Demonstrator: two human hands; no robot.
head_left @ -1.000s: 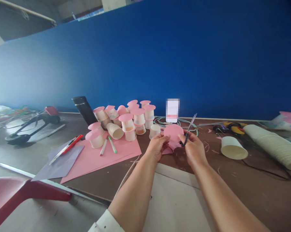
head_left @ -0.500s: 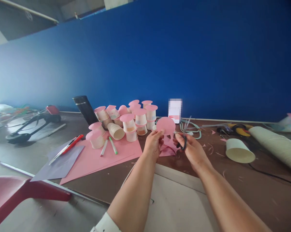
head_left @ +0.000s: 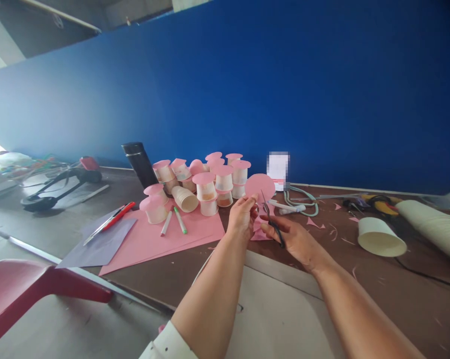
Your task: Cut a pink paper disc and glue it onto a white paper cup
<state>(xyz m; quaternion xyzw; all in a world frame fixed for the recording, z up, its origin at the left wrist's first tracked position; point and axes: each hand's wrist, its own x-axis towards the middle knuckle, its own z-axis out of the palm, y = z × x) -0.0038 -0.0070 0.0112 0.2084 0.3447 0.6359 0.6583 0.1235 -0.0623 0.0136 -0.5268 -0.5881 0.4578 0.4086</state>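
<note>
A pink paper circle [head_left: 257, 185] is pinched at its lower edge by my left hand [head_left: 243, 215], tilted upright above the table. My right hand [head_left: 294, 241] grips black-handled scissors [head_left: 271, 219], whose blades point up and left across the circle's right edge. Below the hands lies more pink paper [head_left: 262, 233], partly covered by them. To the left stand several paper cups topped with pink paper discs [head_left: 203, 178], some stacked in pairs. A stack of cups [head_left: 184, 199] lies on its side among them.
Pink sheets [head_left: 165, 249], a grey sheet [head_left: 112, 242], a red utility knife [head_left: 110, 222] and two markers [head_left: 180, 220] lie left. A black flask [head_left: 139, 164] stands behind. On the right are a single cup [head_left: 380, 237], a cup stack [head_left: 430, 229], cables [head_left: 314, 204] and paper scraps.
My right hand has turned the scissors, so their blades now lean left over the circle's edge instead of up and right. The view has shifted slightly left.
</note>
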